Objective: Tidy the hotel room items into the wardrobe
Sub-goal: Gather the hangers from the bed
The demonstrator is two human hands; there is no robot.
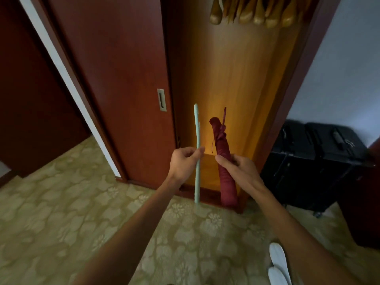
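Left hand [186,161] pinches slim hanger [197,153] mid-length, left of padded hanger [223,159] gripped by right hand [239,169]; open wardrobe [232,83] behind both grips, suitcase [312,163] right, slippers [277,266] nearer.

Floral carpet [61,202], white wall [339,79], black suitcases [318,157].
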